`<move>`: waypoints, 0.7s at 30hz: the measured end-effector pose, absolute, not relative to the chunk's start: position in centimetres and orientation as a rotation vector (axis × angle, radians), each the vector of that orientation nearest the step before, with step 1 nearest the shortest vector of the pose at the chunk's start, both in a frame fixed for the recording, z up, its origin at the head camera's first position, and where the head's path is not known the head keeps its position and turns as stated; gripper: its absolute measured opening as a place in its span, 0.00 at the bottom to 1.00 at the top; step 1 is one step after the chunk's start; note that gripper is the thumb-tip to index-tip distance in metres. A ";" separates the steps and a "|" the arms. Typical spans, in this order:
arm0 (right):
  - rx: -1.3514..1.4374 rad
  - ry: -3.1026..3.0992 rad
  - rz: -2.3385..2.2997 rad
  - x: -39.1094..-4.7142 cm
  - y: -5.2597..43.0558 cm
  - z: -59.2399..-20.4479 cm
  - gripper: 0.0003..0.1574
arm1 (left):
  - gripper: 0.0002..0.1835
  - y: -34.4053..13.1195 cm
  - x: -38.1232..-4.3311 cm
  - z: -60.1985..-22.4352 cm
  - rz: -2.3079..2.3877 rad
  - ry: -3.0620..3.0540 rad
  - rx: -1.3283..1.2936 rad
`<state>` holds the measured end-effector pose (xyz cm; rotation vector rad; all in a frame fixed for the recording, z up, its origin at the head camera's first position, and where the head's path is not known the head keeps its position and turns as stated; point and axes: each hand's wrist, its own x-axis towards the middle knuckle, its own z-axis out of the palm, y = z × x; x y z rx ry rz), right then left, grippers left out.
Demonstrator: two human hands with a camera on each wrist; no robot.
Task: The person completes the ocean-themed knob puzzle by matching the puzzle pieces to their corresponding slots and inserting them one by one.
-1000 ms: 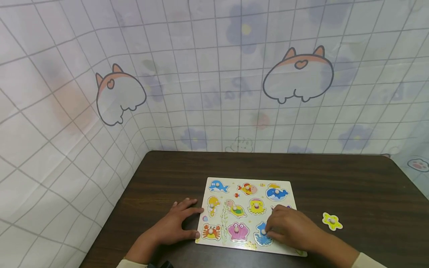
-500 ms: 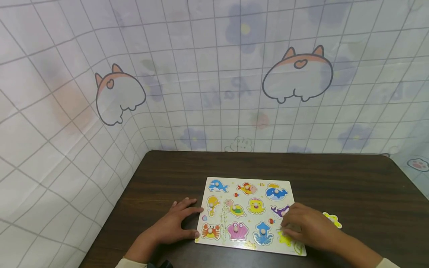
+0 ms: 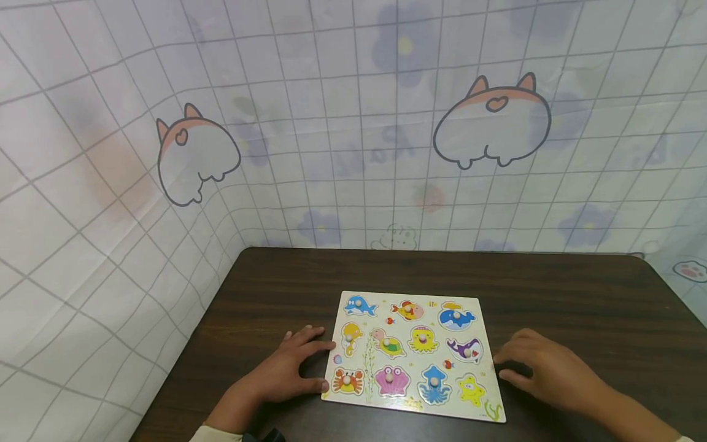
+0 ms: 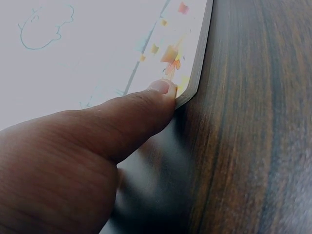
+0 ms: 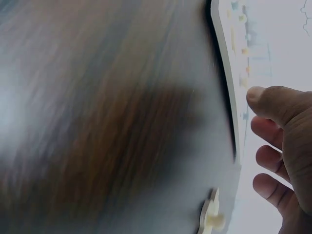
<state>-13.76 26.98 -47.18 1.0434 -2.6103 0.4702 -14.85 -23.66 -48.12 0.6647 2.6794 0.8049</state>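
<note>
A puzzle board [image 3: 407, 402] lies flat on the table, its sea-animal pieces with round knobs, such as the squid [image 3: 434, 385] and crab [image 3: 347, 382], in their places. The yellow star recess [image 3: 471, 391] at the lower right has no knob. My left hand [image 3: 282, 371] rests at the board's left edge with fingers spread, its thumb [image 4: 161, 90] on the corner. Past the right edge, my right hand [image 3: 552, 368] hovers over the table with loosely bent fingers, nothing between them. A knobbed piece [image 5: 212, 217] lies below it in the right wrist view; the hand hides it in the head view.
The dark wooden table [image 3: 298, 276] reaches back to a white gridded curtain [image 3: 359, 202] with cartoon prints, which also hangs along the left side. A small black object [image 3: 270, 436] sits at the front edge, near my left sleeve.
My right hand has moved from over the squid rightward off the board, uncovering the whale and the star recess, and now covers the loose yellow star piece. My left hand stays put.
</note>
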 end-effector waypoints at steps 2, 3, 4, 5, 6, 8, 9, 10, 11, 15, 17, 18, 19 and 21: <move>1.012 -2.626 0.439 -13.7 27.5 -47.1 0.22 | 0.38 -23.7 -14.8 -48.1 0.810 2.680 0.672; 0.998 -2.634 0.425 -13.7 27.7 -47.1 0.22 | 0.38 -23.6 -14.8 -48.1 0.816 2.678 0.675; 0.986 -2.641 0.411 -13.7 27.9 -47.0 0.21 | 0.38 -23.7 -14.8 -48.1 0.824 2.676 0.679; 0.973 -2.648 0.399 -13.7 28.1 -47.0 0.21 | 0.38 -23.7 -14.9 -48.1 0.829 2.675 0.684; 0.965 -2.651 0.388 -13.7 28.3 -47.0 0.21 | 0.38 -23.6 -14.9 -48.1 0.835 2.673 0.689; 0.946 -2.650 0.370 -13.7 28.7 -47.0 0.21 | 0.38 -23.7 -14.9 -48.1 0.839 2.671 0.692; 0.940 -2.643 0.369 -13.7 29.0 -47.0 0.21 | 0.38 -23.7 -14.9 -48.1 0.841 2.670 0.690; 0.935 -2.634 0.364 -13.7 29.2 -47.1 0.21 | 0.38 -23.7 -14.9 -48.1 0.843 2.670 0.690; 0.924 -2.627 0.365 -13.7 29.5 -47.1 0.21 | 0.38 -23.7 -14.9 -48.1 0.837 2.672 0.688; 0.857 -2.659 0.339 -13.7 30.5 -47.3 0.22 | 0.38 -23.7 -14.9 -48.2 0.815 2.678 0.677; 0.816 -2.697 0.320 -13.7 30.9 -47.3 0.21 | 0.38 -23.7 -14.9 -48.2 0.803 2.681 0.670; 0.805 -2.711 0.310 -13.7 31.1 -47.3 0.21 | 0.38 -23.7 -14.9 -48.2 0.801 2.681 0.666; 0.795 -2.718 0.305 -13.8 31.3 -47.4 0.20 | 0.38 -23.7 -14.9 -48.2 0.799 2.681 0.662; 0.797 -2.713 0.313 -13.8 31.7 -47.5 0.20 | 0.38 -23.7 -14.9 -48.1 0.797 2.681 0.659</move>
